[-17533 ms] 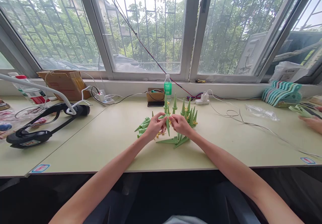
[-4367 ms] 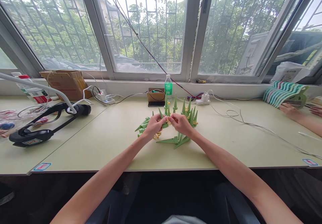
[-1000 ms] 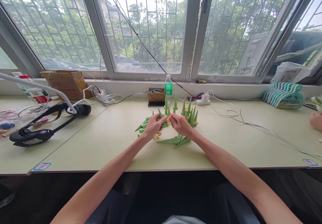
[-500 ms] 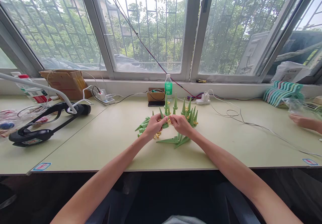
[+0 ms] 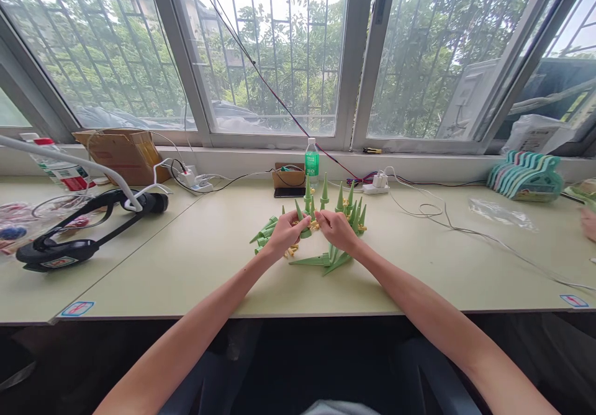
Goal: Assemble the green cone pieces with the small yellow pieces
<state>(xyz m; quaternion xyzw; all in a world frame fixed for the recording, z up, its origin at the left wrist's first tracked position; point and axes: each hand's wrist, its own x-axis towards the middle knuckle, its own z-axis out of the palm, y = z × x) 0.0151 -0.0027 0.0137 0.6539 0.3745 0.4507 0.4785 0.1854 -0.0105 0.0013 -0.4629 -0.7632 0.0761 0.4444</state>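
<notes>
My left hand (image 5: 288,232) is closed around a green plastic watering spike (image 5: 299,210), its point up and its wider collar showing under the thumb. Close beside it, my right hand (image 5: 338,228) has its fingers pinched together; what they hold is hidden. Small yellow pieces show between and behind the two hands. Several green spikes (image 5: 325,194) stand upright behind the hands, some with yellow valves (image 5: 362,228) at the base. More spikes lie on their sides at the left (image 5: 266,232) and in front (image 5: 310,260). Loose yellow valves (image 5: 291,251) lie by my left wrist.
Behind stand a green-labelled bottle (image 5: 311,159), a small brown box (image 5: 288,177) and a dark phone (image 5: 289,192). A black headset (image 5: 93,228) lies left. White cables (image 5: 465,228), teal hangers (image 5: 526,176), clear plastic (image 5: 503,214) and another person's hand (image 5: 589,222) are right.
My right hand has shifted slightly right; my left hand keeps its hold on the spike. At the far right, the other person's hand has drawn back, and clear plastic now lies flat on the table.
</notes>
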